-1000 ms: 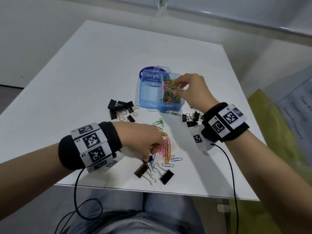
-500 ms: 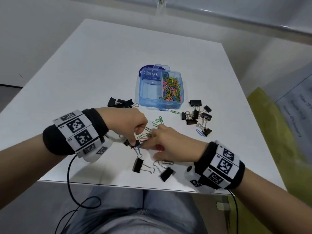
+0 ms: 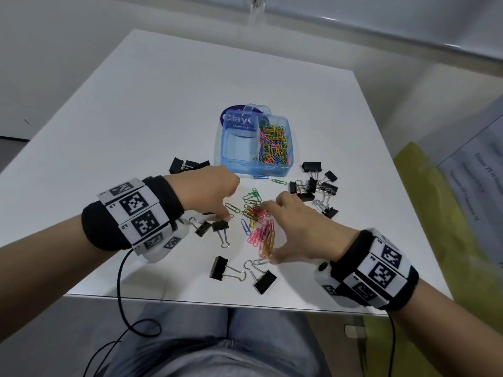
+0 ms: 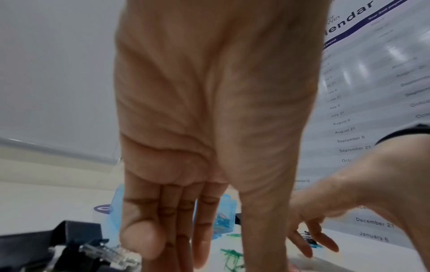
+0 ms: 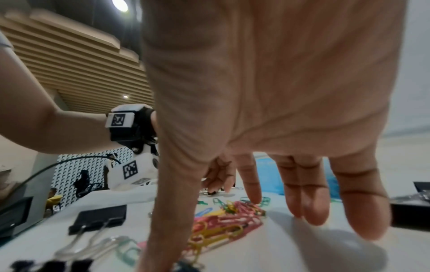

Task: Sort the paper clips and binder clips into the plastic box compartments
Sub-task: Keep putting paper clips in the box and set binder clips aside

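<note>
A blue plastic box stands mid-table; its right compartment is full of coloured paper clips, its left compartment looks bare. A loose pile of paper clips lies near the front of the table. My right hand is spread open over this pile, thumb and index finger on either side of it, holding nothing. My left hand points its straight fingers down and touches a black binder clip. In the right wrist view the pile lies under my straight fingers.
Black binder clips lie in groups left of the box and right of it. Two more sit by the table's front edge. A yellow-green object is off the right side.
My right hand left the box and came down to the loose pile, where it now spreads open. My left hand moved away from the front edge and no longer pinches the binder clip.
</note>
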`<state>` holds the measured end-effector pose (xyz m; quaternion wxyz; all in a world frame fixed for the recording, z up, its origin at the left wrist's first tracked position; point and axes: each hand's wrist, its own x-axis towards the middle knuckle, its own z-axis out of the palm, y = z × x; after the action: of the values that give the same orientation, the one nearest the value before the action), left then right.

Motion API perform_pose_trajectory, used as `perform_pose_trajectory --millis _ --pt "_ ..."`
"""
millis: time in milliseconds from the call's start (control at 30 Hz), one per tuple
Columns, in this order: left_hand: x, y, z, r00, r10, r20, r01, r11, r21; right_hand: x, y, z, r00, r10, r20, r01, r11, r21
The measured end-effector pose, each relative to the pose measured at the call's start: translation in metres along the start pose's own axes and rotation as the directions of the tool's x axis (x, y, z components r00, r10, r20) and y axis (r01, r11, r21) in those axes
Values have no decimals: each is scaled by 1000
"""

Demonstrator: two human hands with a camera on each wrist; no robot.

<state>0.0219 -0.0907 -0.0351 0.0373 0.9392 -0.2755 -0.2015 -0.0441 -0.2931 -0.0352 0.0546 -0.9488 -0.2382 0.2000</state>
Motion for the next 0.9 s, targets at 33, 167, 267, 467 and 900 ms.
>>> perform_pose_trajectory --millis 33,167,267,467,900 --pt "2 1 -2 1000 1 -3 -1 1000 3 5 1 -1 1000 20 -13 -19 999 33" --pt "8 5 -5 1000 19 5 -19 1000 -21 25 9 -8 986 97 -139 -89 994 63" --pt "8 8 -6 999 5 31 -6 1000 16 36 14 -11 977 159 -141 -144 983 111" --pt "9 15 -5 997 42 57 -46 996 74 31 6 -6 996 19 -83 -17 999 31" --pt "14 -3 -29 897 -146 -416 103 987 -123 43 -3 -3 990 -136 -37 137 990 38"
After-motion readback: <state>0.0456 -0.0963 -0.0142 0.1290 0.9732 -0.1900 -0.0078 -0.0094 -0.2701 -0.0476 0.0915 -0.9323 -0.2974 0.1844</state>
